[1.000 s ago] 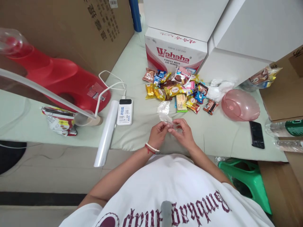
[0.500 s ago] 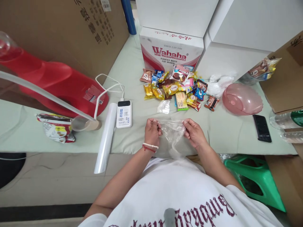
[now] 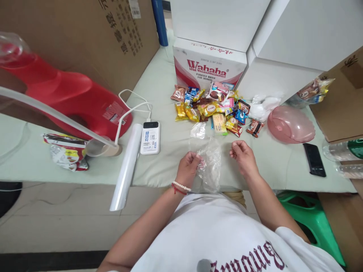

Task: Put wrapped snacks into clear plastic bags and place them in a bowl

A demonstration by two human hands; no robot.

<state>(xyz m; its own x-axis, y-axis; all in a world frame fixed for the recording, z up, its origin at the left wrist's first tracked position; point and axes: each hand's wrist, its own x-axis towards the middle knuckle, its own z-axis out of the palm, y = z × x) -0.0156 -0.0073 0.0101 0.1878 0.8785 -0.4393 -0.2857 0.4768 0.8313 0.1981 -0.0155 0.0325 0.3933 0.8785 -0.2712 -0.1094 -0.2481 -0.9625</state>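
A clear plastic bag hangs from my left hand, whose thumb and fingers pinch it at its left side. My right hand is apart from the bag, over the cloth to its right. Its fingers are curled in toward the thumb, and nothing shows between them. Just beyond the bag lies a small crumpled clear wrapper. Farther back is a heap of wrapped snacks in yellow, blue, brown and pink packets.
Behind the snacks stands a Wahaha water carton. A pink translucent bowl and a black phone are at right. To the left are a white power bank, a white roll, a plastic cup and a red appliance.
My right hand has let go of the bag and moved right, away from it. My left hand has shifted slightly right and toward me, with the bag now hanging from it alone.
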